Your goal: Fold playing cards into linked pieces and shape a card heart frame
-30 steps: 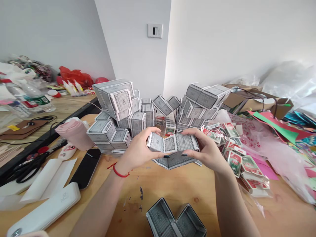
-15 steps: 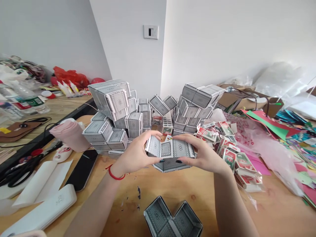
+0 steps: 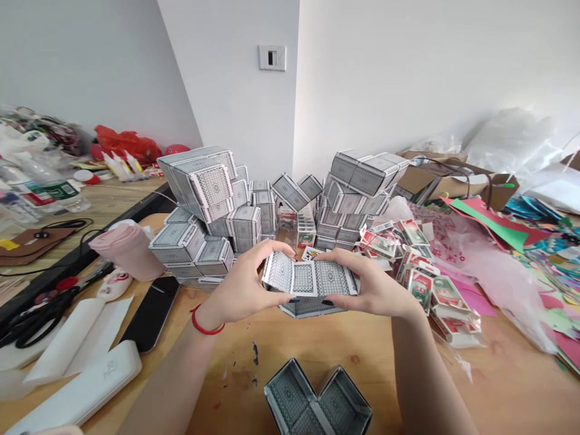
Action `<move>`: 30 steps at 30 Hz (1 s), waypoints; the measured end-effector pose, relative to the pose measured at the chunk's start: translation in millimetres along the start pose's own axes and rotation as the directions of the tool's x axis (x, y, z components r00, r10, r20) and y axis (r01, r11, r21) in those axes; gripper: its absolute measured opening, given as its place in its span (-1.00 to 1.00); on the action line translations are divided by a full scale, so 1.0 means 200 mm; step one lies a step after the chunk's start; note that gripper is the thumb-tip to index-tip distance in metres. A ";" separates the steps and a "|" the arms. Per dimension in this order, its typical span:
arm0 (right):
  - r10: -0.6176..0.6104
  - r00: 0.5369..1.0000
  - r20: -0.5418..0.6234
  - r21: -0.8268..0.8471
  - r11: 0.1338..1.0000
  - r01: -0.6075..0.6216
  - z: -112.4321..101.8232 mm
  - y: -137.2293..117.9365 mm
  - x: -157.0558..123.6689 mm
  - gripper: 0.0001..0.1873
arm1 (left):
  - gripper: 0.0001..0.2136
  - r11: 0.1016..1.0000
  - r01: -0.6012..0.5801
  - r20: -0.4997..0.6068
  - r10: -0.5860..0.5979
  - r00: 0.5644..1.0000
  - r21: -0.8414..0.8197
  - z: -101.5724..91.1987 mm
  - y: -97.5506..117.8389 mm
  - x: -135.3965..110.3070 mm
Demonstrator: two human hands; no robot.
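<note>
Both my hands hold a grey patterned paper box [image 3: 312, 281] just above the wooden table [image 3: 317, 350], partly folded, with flaps sticking out below. My left hand [image 3: 242, 287], with a red string on the wrist, grips its left end, thumb underneath. My right hand [image 3: 371, 287] grips the right end, dark-nailed thumb on the front face. An open grey tray-like box [image 3: 317, 405] lies near the table's front edge, below my hands.
Stacks of folded grey boxes [image 3: 212, 199] stand behind my hands. Red and green card packs [image 3: 430, 284] are heaped at the right with coloured paper [image 3: 498, 229]. At the left lie a black phone [image 3: 151, 311], a pink cup [image 3: 124, 251], a white case [image 3: 81, 393] and scissors [image 3: 36, 314].
My hands and the box have stayed together, shifting slightly left in view as my head turned. The box's folds look pressed a little tighter.
</note>
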State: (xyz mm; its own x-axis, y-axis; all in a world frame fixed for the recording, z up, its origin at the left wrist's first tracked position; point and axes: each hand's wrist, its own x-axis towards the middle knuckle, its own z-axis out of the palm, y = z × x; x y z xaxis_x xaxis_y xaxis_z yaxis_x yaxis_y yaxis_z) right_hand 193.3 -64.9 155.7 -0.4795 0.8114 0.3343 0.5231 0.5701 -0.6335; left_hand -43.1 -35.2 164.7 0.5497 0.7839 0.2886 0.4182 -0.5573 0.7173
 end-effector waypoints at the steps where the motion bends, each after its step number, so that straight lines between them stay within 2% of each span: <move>1: 0.004 1.000 -0.001 0.011 1.000 -0.004 0.00 0.00 0.00 -0.45 | -0.56 1.000 0.003 -0.010 -0.003 1.000 -0.008 0.00 0.00 0.00; 5: 0.014 1.000 -0.019 0.041 0.999 -0.013 0.01 0.00 0.01 -0.44 | -0.57 0.998 0.005 -0.053 -0.008 0.999 -0.058 0.00 0.00 -0.01; 12: 0.040 0.998 -0.052 0.111 0.993 -0.034 0.03 -0.01 0.02 -0.46 | -0.58 0.995 -0.013 -0.062 0.007 0.998 -0.098 0.01 -0.01 0.00; 19: 0.014 1.000 -0.027 0.057 0.998 -0.012 0.02 0.00 0.01 -0.46 | -0.60 0.997 -0.013 -0.058 0.008 0.998 -0.074 0.02 -0.01 0.00; 30: 0.001 1.000 -0.025 0.074 0.997 0.001 0.04 0.01 0.02 -0.46 | -0.60 0.996 -0.030 -0.041 0.027 0.999 -0.088 0.03 -0.01 0.00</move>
State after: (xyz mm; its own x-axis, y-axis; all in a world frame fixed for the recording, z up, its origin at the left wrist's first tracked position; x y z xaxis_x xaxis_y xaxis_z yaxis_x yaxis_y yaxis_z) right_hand 185.9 -61.9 150.6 -0.4613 0.8148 0.3512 0.4692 0.5600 -0.6829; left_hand -39.5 -35.1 158.8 0.5305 0.7794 0.3332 0.3359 -0.5543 0.7616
